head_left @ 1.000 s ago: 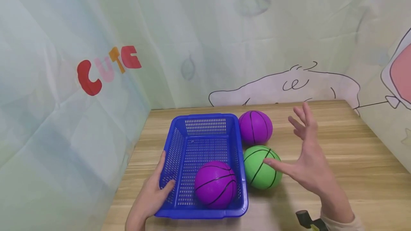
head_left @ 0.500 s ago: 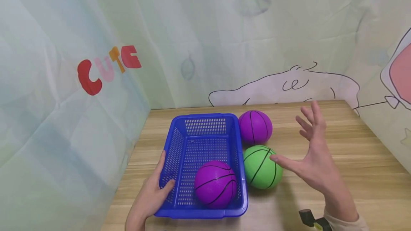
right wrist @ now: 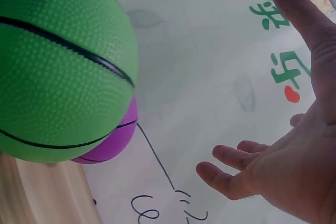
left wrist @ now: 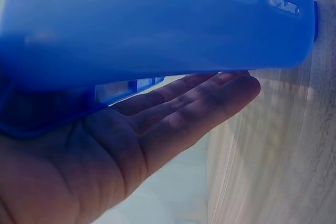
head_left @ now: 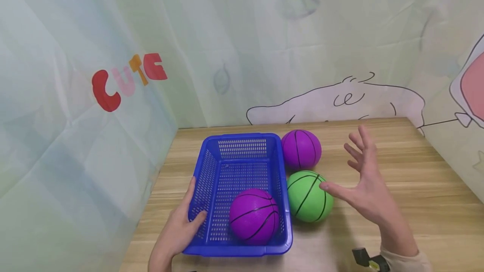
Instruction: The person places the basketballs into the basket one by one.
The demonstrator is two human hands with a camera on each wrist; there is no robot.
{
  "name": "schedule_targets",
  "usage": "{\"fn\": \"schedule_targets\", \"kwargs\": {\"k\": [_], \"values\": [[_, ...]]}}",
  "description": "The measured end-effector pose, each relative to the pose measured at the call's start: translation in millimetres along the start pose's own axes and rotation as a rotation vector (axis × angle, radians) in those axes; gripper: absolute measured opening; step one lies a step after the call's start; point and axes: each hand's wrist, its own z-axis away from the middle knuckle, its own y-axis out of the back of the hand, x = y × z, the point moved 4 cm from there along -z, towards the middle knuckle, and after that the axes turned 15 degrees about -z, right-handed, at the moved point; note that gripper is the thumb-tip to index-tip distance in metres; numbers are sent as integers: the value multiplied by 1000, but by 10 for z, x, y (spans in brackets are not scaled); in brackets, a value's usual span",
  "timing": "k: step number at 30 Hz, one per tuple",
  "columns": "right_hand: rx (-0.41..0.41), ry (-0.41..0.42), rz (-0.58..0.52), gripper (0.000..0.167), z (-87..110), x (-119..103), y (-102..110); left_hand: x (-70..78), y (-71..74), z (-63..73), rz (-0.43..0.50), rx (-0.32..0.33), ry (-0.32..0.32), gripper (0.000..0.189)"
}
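A blue plastic basket (head_left: pixel 236 250) with perforated walls stands on the wooden table, and a purple ball (head_left: pixel 254 216) with black lines lies in its near right corner. My left hand (head_left: pixel 177 228) grips the basket's left side, thumb over the rim and inside. In the left wrist view the fingers (left wrist: pixel 194 111) of that hand reach along the basket's outer face. Spread wide and holding nothing, my right hand (head_left: pixel 368 186) is raised to the right of a green ball (head_left: pixel 310 196). Its thumb tip overlaps the green ball in the head view, while the right wrist view shows a gap between them.
Behind the green ball, a second purple ball (head_left: pixel 301 149) rests beside the basket's right wall. The wooden table (head_left: pixel 416 188) extends to the right. Printed fabric walls (head_left: pixel 227 53) enclose the table at the back and sides.
My right hand has shifted slightly to the right, away from the green ball, and its fingers have dipped a little since half a second ago. The left hand, basket and balls stay put.
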Motion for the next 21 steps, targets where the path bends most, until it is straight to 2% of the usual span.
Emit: {"fn": "schedule_targets", "kwargs": {"k": [6, 16, 21], "values": [[-22, -77, -6, 147, 30, 193, -18, -4, -1, 1, -3, -3, 8, 97], [-61, -103, -44, 147, 79, 414, -73, -11, -2, -1, -6, 5, 2, 97], [-88, -152, -53, 144, 125, 529, -103, -24, -4, -3, -3, 0, 5, 97]]}}
